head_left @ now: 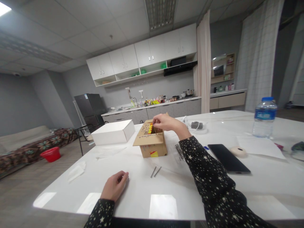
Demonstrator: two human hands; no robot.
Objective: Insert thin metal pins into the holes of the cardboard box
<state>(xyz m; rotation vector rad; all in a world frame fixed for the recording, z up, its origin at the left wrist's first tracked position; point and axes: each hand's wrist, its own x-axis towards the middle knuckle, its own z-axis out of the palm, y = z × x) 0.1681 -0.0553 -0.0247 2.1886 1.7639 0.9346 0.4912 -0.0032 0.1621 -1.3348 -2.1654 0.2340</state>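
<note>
Cardboard box, one, under the right hand, fingers pinched; left hand curled beside two nails.

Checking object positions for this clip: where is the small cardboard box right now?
In the head view, the cardboard box stands open near the middle of the white table, just right of the white box, with the right hand at its top edge.
</note>
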